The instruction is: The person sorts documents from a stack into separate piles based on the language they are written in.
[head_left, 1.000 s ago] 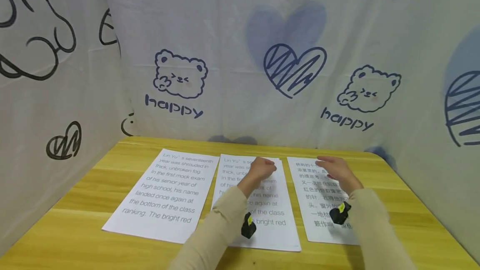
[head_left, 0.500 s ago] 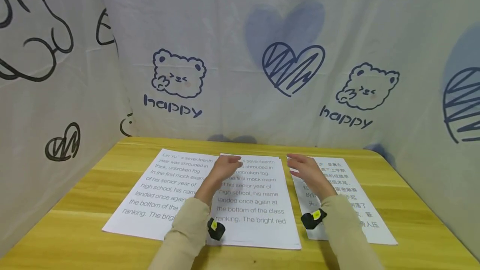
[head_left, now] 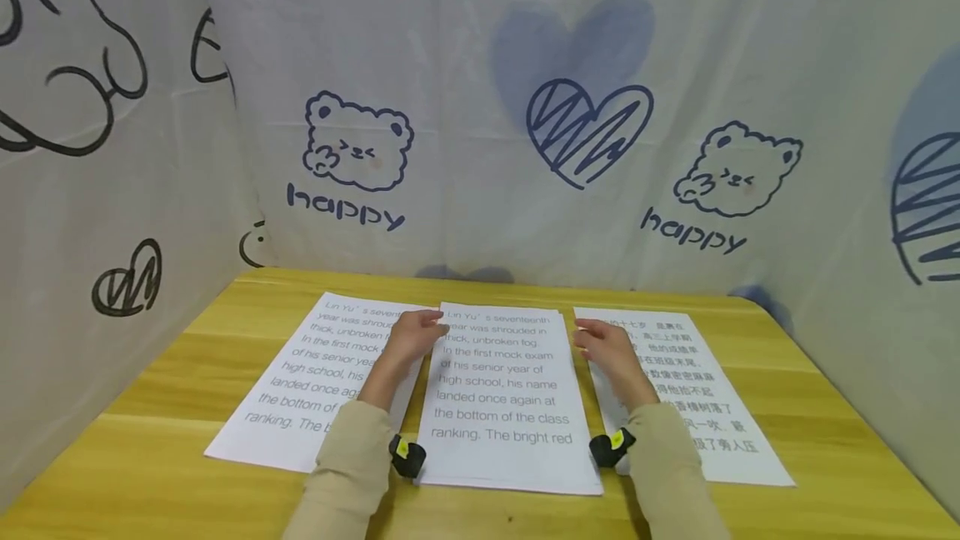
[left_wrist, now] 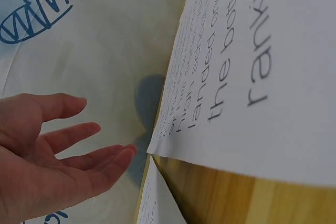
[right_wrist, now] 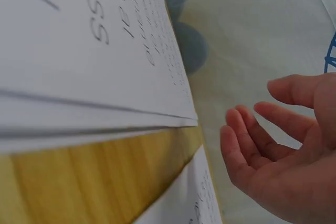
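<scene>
The place was a curtained nook, for cloth (head_left: 465, 148) printed with bears (head_left: 358, 140) and hearts (head_left: 588, 133) hung beyond the far, left and right edges of the counter (head_left: 157, 415).

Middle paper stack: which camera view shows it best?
The head view: nearly all of the middle paper stack shows, its text readable. Both wrist views crop it: the left shows line starts, the right line endings and layered edges.

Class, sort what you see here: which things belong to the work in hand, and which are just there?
Part of the work, it seems:
middle stack of English print
left hand and right hand, empty, either side of it
left English sheet and right Chinese sheet, probably

Just there:
wooden table
patterned cloth
black wrist units
</scene>
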The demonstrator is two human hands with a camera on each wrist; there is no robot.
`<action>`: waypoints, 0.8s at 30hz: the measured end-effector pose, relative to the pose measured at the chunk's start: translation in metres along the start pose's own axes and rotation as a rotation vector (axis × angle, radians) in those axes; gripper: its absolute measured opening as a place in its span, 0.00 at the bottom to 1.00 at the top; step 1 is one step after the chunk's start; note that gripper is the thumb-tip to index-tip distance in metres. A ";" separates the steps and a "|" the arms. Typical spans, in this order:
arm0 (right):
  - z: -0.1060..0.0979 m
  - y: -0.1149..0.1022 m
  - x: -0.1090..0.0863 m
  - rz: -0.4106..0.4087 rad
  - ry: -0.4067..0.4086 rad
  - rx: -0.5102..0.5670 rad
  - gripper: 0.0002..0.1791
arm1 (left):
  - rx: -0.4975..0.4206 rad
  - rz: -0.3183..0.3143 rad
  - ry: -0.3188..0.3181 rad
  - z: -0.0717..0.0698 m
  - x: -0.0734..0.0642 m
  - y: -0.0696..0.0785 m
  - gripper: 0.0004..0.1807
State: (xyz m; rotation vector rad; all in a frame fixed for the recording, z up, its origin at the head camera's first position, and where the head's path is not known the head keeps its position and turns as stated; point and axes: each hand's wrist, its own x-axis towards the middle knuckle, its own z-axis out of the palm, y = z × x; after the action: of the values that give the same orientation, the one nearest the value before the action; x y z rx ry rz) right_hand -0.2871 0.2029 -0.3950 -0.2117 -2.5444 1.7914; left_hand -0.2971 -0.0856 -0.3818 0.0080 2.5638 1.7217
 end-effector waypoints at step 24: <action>-0.004 0.008 -0.009 0.064 -0.124 -0.259 0.29 | 0.166 -0.097 -0.025 0.003 0.003 -0.021 0.24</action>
State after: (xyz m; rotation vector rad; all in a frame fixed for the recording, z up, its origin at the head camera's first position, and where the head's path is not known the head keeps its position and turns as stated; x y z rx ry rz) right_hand -0.2775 0.2077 -0.4007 -0.1944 -2.8866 1.5336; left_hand -0.2997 -0.0909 -0.4022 -0.0852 2.6334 1.4636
